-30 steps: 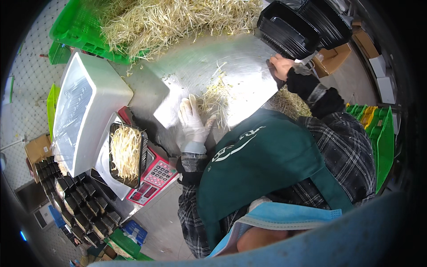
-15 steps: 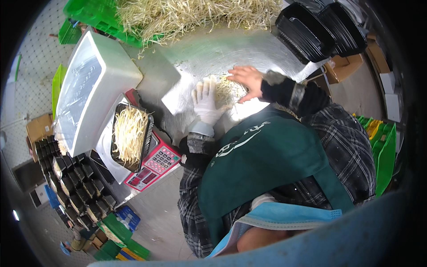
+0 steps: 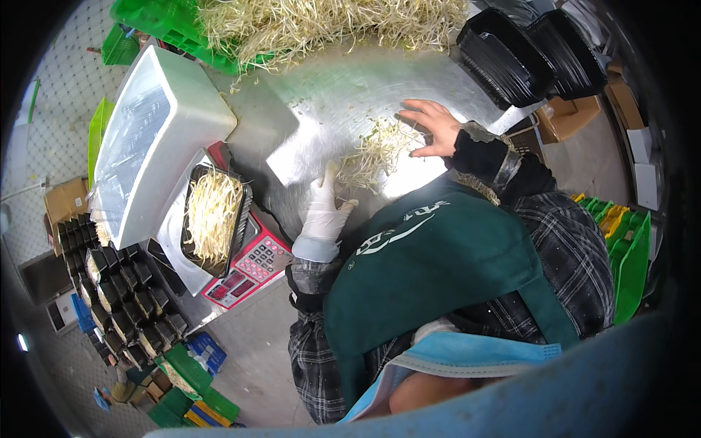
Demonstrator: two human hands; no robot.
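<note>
A small loose pile of bean sprouts (image 3: 380,155) lies on the steel tabletop between my hands. At its left edge my left hand (image 3: 323,208), in a white glove, is turned on its side with the thumb apart from the fingers. My bare right hand (image 3: 437,131) rests at the pile's right side, its fingers spread; I see nothing gripped in it. On my left, a black tray (image 3: 244,212) filled with bean sprouts (image 3: 212,215) sits on the plate of a red-and-white scale (image 3: 259,261).
A large heap of sprouts (image 3: 328,29) lies at the far edge by a green crate (image 3: 164,25). Stacked black trays (image 3: 504,58) stand far right. A white bin (image 3: 182,109) stands beyond the scale. Filled trays (image 3: 120,299) are stacked at left; green crates (image 3: 628,248) stand at right.
My left hand has moved left and nearer, turning from flat onto its side. The right hand has shifted slightly right. More of the sprout pile between them now shows, spread wider.
</note>
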